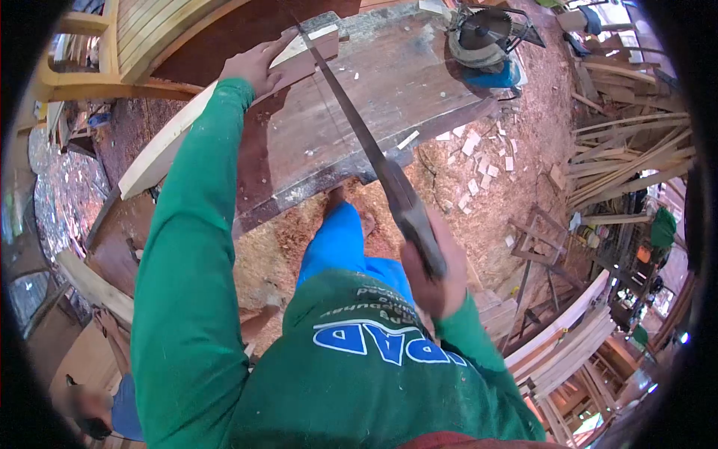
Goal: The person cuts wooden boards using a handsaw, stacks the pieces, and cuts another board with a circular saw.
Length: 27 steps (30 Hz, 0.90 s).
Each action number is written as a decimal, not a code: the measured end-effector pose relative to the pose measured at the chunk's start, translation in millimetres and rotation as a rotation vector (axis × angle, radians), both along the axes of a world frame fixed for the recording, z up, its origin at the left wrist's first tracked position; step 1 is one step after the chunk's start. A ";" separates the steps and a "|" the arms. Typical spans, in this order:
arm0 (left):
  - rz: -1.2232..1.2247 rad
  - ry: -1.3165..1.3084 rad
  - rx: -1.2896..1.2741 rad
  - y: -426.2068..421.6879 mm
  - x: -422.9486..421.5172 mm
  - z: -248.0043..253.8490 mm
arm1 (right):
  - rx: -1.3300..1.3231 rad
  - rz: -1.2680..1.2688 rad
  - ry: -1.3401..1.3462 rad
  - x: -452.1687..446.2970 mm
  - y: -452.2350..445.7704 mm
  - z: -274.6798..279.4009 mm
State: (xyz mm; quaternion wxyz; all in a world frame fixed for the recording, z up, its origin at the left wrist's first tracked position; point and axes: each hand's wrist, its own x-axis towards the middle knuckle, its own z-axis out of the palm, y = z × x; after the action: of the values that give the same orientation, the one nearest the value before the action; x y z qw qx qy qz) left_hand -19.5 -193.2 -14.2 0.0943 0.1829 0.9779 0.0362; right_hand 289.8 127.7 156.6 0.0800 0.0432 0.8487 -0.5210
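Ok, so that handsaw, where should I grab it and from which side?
I'd take the handsaw by its thick dark handle, coming from your right at the near end, where your right hand wraps it. The narrow blade slants forward and leftward to the plank, so the handle lies closest to you and gives a fuller grip, clear of the blade.

Circular saw [483, 37] is resting ahead-right of you | offcuts [471, 142] are littering the floor [540, 135] | lumber strips [630, 159] are lying farther right
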 end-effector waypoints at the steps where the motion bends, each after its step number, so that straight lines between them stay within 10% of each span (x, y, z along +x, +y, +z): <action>1: 0.008 0.009 0.003 0.9 2.1 3.2 | -0.054 -0.012 -0.008 -26.5 -11.0 -12.3; 8: 0.102 -0.039 -0.026 3.2 -2.8 0.6 | -0.104 -0.013 0.139 -110.2 -47.2 -56.3; 17: 0.070 -0.011 -0.039 2.6 -3.5 0.9 | 0.132 -0.046 0.030 45.9 8.0 11.4; 19: 0.085 -0.032 -0.021 1.5 -3.5 4.7 | -0.012 -0.061 -0.211 -35.6 -16.9 -9.5; 23: 0.080 -0.012 0.005 3.1 -3.6 -2.1 | -0.076 -0.060 0.147 -165.5 -70.7 -84.0; 27: 0.099 -0.049 -0.034 6.5 -3.2 7.4 | -0.045 -0.049 0.281 -139.8 -65.4 -94.5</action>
State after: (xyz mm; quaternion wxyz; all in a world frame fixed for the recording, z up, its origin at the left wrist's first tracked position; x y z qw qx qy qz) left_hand -22.7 -186.7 -6.8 0.1191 0.1316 0.9837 0.0287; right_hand 150.0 62.3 62.1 -0.0517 -0.0112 0.8384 -0.5426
